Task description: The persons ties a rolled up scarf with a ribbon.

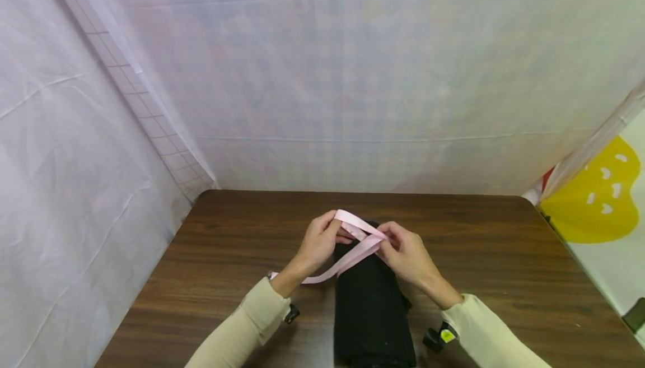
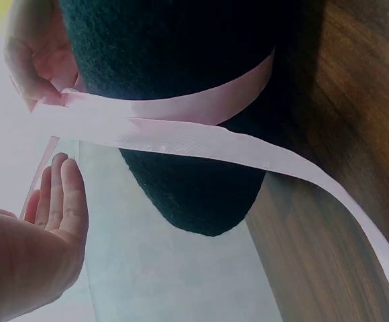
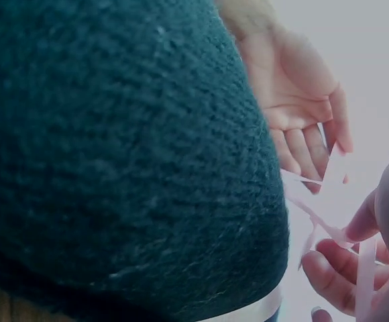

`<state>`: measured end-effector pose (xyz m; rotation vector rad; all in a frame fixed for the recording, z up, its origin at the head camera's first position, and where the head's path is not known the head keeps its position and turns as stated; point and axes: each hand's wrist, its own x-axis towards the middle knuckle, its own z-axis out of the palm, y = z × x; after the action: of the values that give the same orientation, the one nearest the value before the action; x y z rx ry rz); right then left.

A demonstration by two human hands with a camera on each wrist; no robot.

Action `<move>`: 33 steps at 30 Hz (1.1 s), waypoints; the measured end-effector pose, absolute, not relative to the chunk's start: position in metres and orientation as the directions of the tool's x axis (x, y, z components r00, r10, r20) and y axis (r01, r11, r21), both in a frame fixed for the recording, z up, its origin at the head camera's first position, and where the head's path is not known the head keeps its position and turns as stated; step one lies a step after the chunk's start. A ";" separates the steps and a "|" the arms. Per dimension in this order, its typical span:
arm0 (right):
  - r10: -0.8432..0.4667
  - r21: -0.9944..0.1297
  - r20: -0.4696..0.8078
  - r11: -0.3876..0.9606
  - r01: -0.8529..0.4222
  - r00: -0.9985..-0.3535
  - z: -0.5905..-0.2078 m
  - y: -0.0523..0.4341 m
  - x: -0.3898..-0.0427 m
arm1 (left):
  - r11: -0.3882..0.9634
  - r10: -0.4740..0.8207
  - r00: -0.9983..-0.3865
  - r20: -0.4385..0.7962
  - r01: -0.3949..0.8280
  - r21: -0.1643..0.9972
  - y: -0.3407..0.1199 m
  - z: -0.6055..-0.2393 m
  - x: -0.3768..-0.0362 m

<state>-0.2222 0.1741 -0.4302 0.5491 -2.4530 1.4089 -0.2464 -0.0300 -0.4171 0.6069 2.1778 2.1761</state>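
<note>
A dark, knitted fabric roll (image 1: 370, 306) lies lengthwise on the table, with a pink ribbon (image 1: 360, 252) wrapped around it near its far end. My left hand (image 1: 317, 242) holds a raised loop of the ribbon between thumb and finger, left of the roll. Opposite it, my right hand (image 1: 410, 253) pinches the ribbon where its strands cross above the roll. In the left wrist view the ribbon (image 2: 181, 137) passes across the roll (image 2: 174, 54), and one loose tail trails toward the table. The right wrist view shows both hands beyond the roll (image 3: 127, 154), with ribbon strands between them.
The brown wooden table (image 1: 242, 217) extends on both sides of the roll. White sheeting (image 1: 327, 77) hangs behind the table and at the left. A yellow shape with white marks (image 1: 599, 200) is at the far right. Black devices sit on both wrists.
</note>
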 end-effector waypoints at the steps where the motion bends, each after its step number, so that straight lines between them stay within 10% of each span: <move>1: -0.187 -0.761 0.406 0.472 -0.444 -0.894 -0.430 0.174 -0.222 | -0.047 0.263 -0.928 0.262 0.259 0.965 -0.030 -0.417 -0.246; 33: -0.022 -0.877 0.318 0.374 -0.303 -0.948 -0.433 0.179 -0.223 | -0.283 0.109 -0.983 0.145 0.109 0.953 -0.061 -0.418 -0.243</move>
<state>-0.2232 0.1787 -0.4332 0.2886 -2.3828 1.6024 -0.2430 -0.0611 -0.4181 0.2868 1.8809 2.4997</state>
